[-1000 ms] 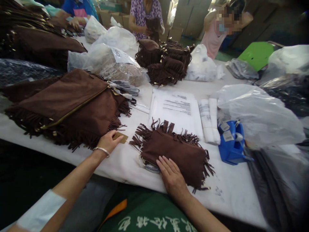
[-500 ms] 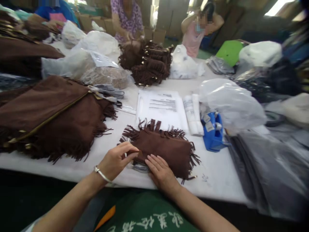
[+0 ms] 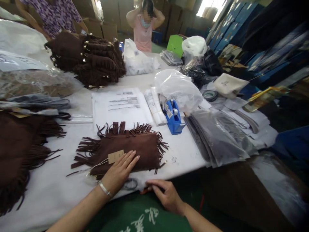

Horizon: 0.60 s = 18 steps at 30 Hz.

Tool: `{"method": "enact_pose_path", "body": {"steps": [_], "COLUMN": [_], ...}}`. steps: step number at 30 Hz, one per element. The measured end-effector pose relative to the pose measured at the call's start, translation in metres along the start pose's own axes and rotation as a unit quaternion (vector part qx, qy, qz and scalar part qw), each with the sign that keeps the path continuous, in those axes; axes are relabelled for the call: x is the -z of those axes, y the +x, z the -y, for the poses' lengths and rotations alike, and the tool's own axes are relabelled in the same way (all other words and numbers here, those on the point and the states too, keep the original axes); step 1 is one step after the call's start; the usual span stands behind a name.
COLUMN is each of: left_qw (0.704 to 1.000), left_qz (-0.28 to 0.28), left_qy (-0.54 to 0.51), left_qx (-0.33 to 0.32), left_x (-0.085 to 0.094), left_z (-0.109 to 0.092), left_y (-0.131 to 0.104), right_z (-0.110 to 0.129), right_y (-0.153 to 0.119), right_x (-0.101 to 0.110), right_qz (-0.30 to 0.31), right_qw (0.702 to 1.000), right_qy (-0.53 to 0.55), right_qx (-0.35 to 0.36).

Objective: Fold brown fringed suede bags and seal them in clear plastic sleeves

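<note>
On the near edge of a white-covered table (image 3: 48, 193), a small brown suede pouch with fringed edges (image 3: 135, 146) lies flat, with a tan paper tag (image 3: 116, 156) on a thin string resting on its near left part. The person's left hand (image 3: 119, 170), a silver bangle at its wrist, lies flat on the pouch, fingers straight and close together, fingertips just beside the tag. The right hand (image 3: 165, 195) sits at the table's near edge, right of the left hand, fingers curled in a narrow pinch on something small and dark; what it is cannot be told. Just beyond the pouch lies a flat clear bag with printed text (image 3: 120, 106). To the right stands a blue tape dispenser (image 3: 173, 117). Farther left sits a pile of brown fringed bags (image 3: 89, 61).
</note>
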State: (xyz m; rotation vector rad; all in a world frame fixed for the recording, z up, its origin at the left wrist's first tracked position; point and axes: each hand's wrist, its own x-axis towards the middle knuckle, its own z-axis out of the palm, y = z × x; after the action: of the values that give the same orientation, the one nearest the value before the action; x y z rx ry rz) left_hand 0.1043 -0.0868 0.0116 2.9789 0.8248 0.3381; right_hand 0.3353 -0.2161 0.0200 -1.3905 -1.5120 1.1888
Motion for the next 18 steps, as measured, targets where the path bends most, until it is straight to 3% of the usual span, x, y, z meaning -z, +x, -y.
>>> {"method": "enact_pose_path", "body": {"steps": [3, 7, 9, 13, 18], "left_qw": [1.0, 0.999, 0.997, 0.993, 0.991], "left_qz": [-0.013, -0.039, -0.06, -0.093, -0.082], "left_qy": [0.012, 0.021, 0.028, 0.039, 0.051], "left_qx": [0.014, 0.027, 0.034, 0.064, 0.093], "left_x": [-0.011, -0.002, 0.004, 0.008, 0.003], "left_z": [0.001, 0.004, 0.002, -0.009, -0.029], "left_y": [0.01, 0.016, 0.017, 0.014, 0.003], "right_z": [0.009, 0.013, 0.008, -0.006, -0.011], "right_y": [0.008, 0.025, 0.038, 0.072, 0.101], "right_x": [-0.006, -0.016, -0.021, -0.02, 0.003], "right_qz": [0.017, 0.082, 0.041, -0.124, -0.158], "right_qw": [0.993, 0.959, 0.951, 0.947, 0.957], "right_qy": [0.09, 0.249, 0.292, 0.285, 0.241], "right_qx": [-0.076, -0.109, -0.096, -0.089, -0.038]}}
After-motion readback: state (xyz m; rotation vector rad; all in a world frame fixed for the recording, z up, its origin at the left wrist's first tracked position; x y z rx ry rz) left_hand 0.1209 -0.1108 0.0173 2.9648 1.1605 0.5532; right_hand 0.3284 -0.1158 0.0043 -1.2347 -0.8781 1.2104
